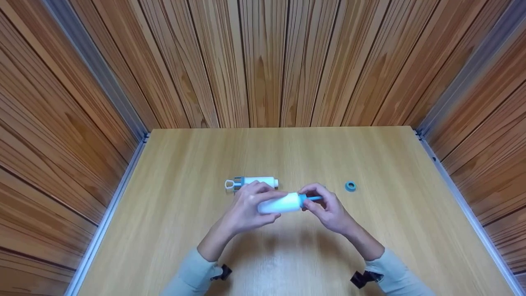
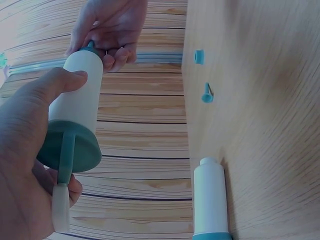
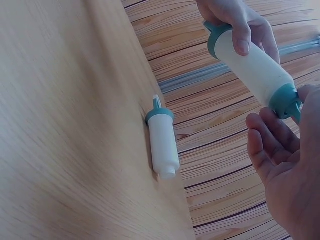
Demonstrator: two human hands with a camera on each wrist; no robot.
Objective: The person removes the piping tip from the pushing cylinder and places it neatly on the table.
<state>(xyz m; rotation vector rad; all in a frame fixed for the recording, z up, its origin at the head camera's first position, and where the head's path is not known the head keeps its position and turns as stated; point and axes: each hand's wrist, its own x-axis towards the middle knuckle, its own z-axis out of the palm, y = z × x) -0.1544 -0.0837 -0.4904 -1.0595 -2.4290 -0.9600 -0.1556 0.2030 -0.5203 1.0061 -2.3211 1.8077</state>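
Observation:
A white icing syringe (image 1: 285, 203) with teal ends is held in the air, tilted slightly, nozzle end to the right. My left hand (image 1: 248, 207) grips its barrel, thumb on one side and fingers on the other. At the nozzle end, my right hand (image 1: 332, 211) pinches the teal collar (image 3: 286, 100), and the slim nozzle (image 1: 315, 198) sticks out between thumb and fingers. The left wrist view shows the teal flange (image 2: 72, 147) and white handle (image 2: 61, 207) at the syringe's back end beside my left palm.
Behind my left hand a second white syringe (image 1: 259, 181) lies on the wooden table (image 1: 185, 164), handle to the left. A teal ring (image 1: 350, 186) rests to the right. Near it, in the left wrist view, lies a small teal nozzle (image 2: 207, 95). Wood-panelled walls enclose the table.

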